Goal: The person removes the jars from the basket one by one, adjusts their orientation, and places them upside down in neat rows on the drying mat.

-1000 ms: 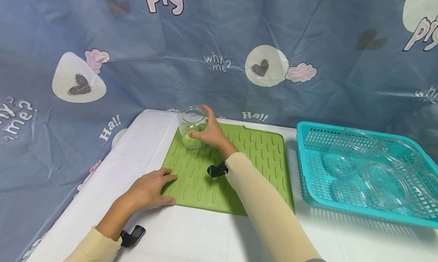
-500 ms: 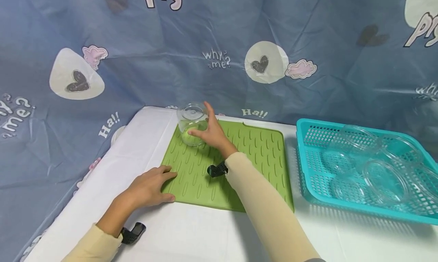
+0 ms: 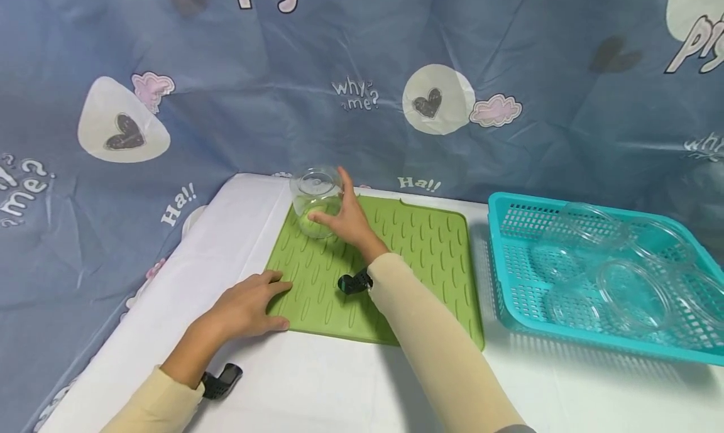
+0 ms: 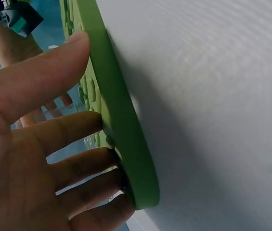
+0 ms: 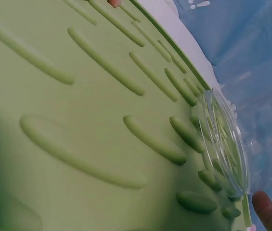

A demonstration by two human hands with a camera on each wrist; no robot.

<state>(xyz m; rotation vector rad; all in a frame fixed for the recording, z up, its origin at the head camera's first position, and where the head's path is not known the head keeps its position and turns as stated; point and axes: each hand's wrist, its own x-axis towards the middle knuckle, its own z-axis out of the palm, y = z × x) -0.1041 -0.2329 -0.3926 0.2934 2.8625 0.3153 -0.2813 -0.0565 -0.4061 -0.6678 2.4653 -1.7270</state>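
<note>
My right hand (image 3: 349, 221) holds a clear, round, deep container (image 3: 308, 203) by its side, thumb in front and fingers behind. The container stands upside down at the far left corner of a green ridged mat (image 3: 418, 263). In the right wrist view, the clear container (image 5: 222, 139) has its rim down at the mat, and my thumb (image 5: 265, 209) is beside it. My left hand (image 3: 249, 307) rests at the mat's near left corner with fingers spread. Seen from the left wrist, the fingertips (image 4: 92, 122) touch the mat's edge (image 4: 121, 120).
A turquoise plastic basket (image 3: 503, 282) stands right of the mat, with several similar clear containers (image 3: 633, 295) in it. The table has a white cloth (image 3: 334, 383). A blue printed curtain (image 3: 254, 87) hangs close behind the mat and along the left side.
The head view has shifted slightly, so everything sits a little higher in the picture. Both hands and the clear container stay in about the same places on the mat.
</note>
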